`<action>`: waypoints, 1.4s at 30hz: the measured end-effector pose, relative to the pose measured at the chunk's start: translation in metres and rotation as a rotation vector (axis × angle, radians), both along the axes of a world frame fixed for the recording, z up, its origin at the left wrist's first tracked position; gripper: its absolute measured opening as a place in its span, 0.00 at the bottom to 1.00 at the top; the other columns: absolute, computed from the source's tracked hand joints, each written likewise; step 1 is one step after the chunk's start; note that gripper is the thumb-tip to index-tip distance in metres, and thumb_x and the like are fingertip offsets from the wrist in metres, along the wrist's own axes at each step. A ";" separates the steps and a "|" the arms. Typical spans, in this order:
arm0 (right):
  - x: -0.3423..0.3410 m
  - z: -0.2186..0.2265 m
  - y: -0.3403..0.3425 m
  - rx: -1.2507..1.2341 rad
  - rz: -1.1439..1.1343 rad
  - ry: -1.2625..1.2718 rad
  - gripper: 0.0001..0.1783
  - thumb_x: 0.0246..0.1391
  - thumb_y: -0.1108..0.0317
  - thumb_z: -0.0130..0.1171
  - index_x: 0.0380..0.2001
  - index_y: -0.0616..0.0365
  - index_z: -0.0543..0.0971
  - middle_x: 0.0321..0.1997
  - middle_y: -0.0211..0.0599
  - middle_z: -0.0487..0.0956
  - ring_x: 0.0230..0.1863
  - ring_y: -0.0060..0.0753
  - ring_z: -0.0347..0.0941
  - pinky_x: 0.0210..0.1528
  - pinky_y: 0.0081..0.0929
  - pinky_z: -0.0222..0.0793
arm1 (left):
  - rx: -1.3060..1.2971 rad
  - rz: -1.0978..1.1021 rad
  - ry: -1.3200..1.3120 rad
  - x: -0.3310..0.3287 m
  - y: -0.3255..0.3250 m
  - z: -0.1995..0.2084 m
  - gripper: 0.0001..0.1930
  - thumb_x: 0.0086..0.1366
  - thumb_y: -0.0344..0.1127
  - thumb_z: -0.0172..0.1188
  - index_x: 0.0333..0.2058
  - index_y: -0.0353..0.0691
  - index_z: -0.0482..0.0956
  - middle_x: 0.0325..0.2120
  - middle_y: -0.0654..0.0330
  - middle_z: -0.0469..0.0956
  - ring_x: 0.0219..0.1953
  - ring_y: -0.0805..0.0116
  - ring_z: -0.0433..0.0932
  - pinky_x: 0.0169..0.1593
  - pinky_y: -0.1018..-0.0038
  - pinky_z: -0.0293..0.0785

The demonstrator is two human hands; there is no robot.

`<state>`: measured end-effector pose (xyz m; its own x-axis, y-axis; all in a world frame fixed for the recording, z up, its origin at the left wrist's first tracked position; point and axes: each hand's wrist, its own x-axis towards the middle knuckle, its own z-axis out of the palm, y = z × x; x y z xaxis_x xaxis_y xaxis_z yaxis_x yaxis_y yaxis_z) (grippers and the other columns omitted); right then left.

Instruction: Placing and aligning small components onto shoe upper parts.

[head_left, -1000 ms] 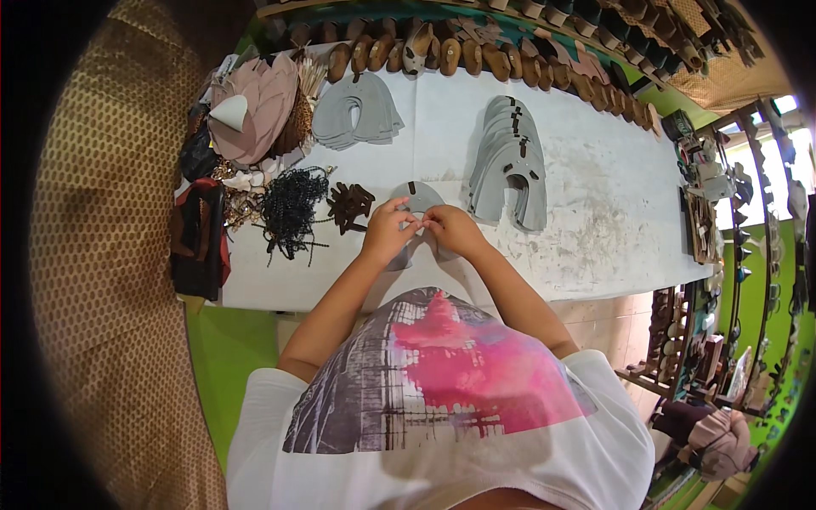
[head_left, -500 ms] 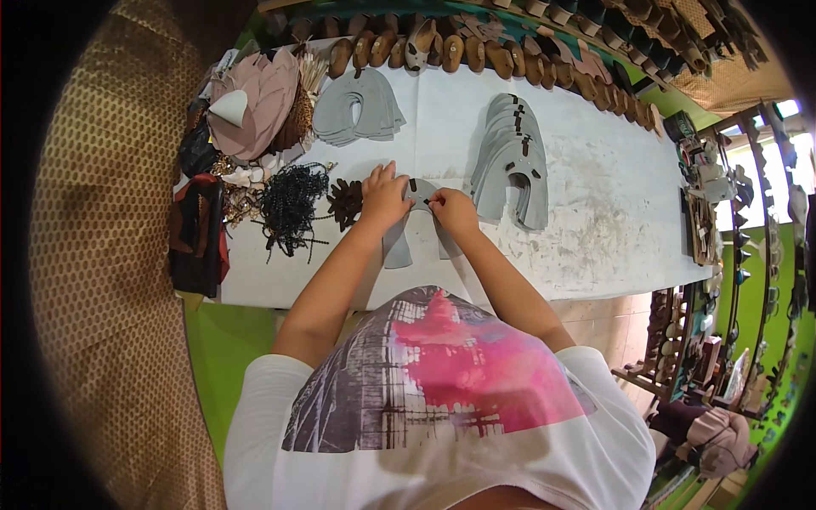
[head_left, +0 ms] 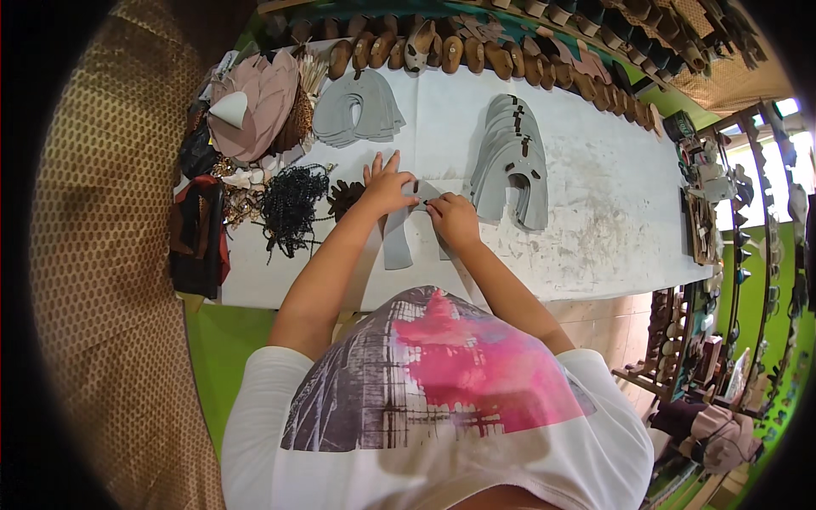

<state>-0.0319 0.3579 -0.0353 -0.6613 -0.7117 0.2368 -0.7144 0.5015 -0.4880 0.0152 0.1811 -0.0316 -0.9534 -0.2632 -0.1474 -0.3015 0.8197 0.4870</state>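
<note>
A grey U-shaped shoe-upper piece [head_left: 397, 242] lies on the white-covered table before me, its curved top partly under my fingers. My left hand [head_left: 388, 189] rests at its left side, fingers spread and pointing away, the thumb on the piece. My right hand [head_left: 456, 219] is closed in a pinch at the top of the curve, with a small dark strip at its fingertips. Left of my hands is a pile of dark brown strips [head_left: 342, 201], partly hidden by my left forearm. On the right, a fanned stack of grey pieces [head_left: 531, 200] carries dark strips.
Another grey stack [head_left: 387, 119] lies farther back. Black beaded strings [head_left: 291, 208] and pinkish leather pieces [head_left: 270, 106] crowd the left. A row of brown shoe lasts [head_left: 476, 55] lines the far edge. Shelves of shoes [head_left: 748, 229] stand at right.
My left hand has turned, its fingers spreading upward and its thumb moving toward the right fingertips. My right hand has shifted slightly, still pinching at the grey piece.
</note>
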 end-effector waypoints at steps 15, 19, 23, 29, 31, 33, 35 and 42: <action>-0.001 -0.004 -0.007 -0.032 -0.082 0.001 0.06 0.45 0.66 0.55 0.26 0.56 0.78 0.27 0.36 0.76 0.31 0.42 0.72 0.35 0.37 0.67 | -0.016 -0.054 -0.173 -0.006 0.003 -0.003 0.21 0.41 0.51 0.66 0.36 0.52 0.82 0.64 0.56 0.46 0.64 0.43 0.37 0.60 0.42 0.35; -0.004 -0.004 -0.005 0.025 0.016 0.128 0.05 0.43 0.66 0.56 0.24 0.55 0.78 0.26 0.34 0.75 0.30 0.40 0.71 0.32 0.37 0.67 | 0.001 -0.054 -0.249 -0.010 0.010 0.002 0.21 0.45 0.50 0.63 0.38 0.48 0.81 0.64 0.57 0.44 0.64 0.43 0.37 0.61 0.43 0.37; -0.007 -0.008 -0.001 0.083 0.057 0.181 0.06 0.43 0.64 0.56 0.24 0.53 0.78 0.27 0.32 0.74 0.32 0.38 0.71 0.33 0.36 0.65 | 0.013 0.000 -0.381 -0.020 0.021 0.014 0.23 0.48 0.49 0.61 0.42 0.46 0.78 0.64 0.60 0.44 0.65 0.46 0.37 0.61 0.44 0.39; 0.004 0.000 0.006 0.067 0.100 0.151 0.09 0.44 0.61 0.57 0.28 0.51 0.79 0.31 0.30 0.71 0.36 0.36 0.68 0.37 0.37 0.62 | 0.107 0.179 -0.378 -0.014 0.029 0.008 0.25 0.52 0.50 0.57 0.47 0.46 0.75 0.65 0.65 0.41 0.65 0.48 0.36 0.61 0.44 0.39; 0.007 0.003 0.010 0.060 0.053 0.107 0.09 0.44 0.61 0.57 0.29 0.50 0.80 0.32 0.31 0.71 0.37 0.37 0.68 0.38 0.37 0.62 | 0.108 0.246 -0.358 -0.010 0.036 0.008 0.23 0.53 0.51 0.56 0.45 0.48 0.76 0.65 0.63 0.42 0.66 0.48 0.35 0.61 0.43 0.38; 0.009 0.003 0.014 0.052 0.005 0.066 0.09 0.44 0.60 0.57 0.29 0.50 0.80 0.33 0.31 0.71 0.38 0.37 0.68 0.39 0.37 0.62 | 0.057 0.217 -0.358 -0.002 0.043 0.013 0.22 0.53 0.52 0.55 0.45 0.50 0.77 0.64 0.60 0.43 0.66 0.47 0.34 0.60 0.41 0.36; 0.007 -0.002 0.020 0.010 0.005 0.080 0.10 0.43 0.62 0.57 0.29 0.52 0.80 0.35 0.32 0.72 0.40 0.37 0.68 0.42 0.36 0.62 | 0.008 0.183 -0.354 0.007 0.051 0.024 0.22 0.53 0.53 0.55 0.45 0.53 0.77 0.64 0.57 0.44 0.65 0.46 0.33 0.60 0.40 0.35; 0.009 -0.006 0.031 0.044 0.045 0.120 0.10 0.40 0.66 0.54 0.27 0.58 0.79 0.39 0.32 0.73 0.44 0.35 0.67 0.47 0.35 0.60 | 0.008 0.023 -0.239 0.041 0.067 0.024 0.28 0.50 0.59 0.55 0.50 0.59 0.73 0.63 0.45 0.41 0.65 0.42 0.28 0.58 0.39 0.28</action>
<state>-0.0225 0.3885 -0.0415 -0.5973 -0.7517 0.2797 -0.7886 0.4867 -0.3759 0.0560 0.2476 -0.0075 -0.8851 -0.2823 -0.3699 -0.4274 0.8076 0.4064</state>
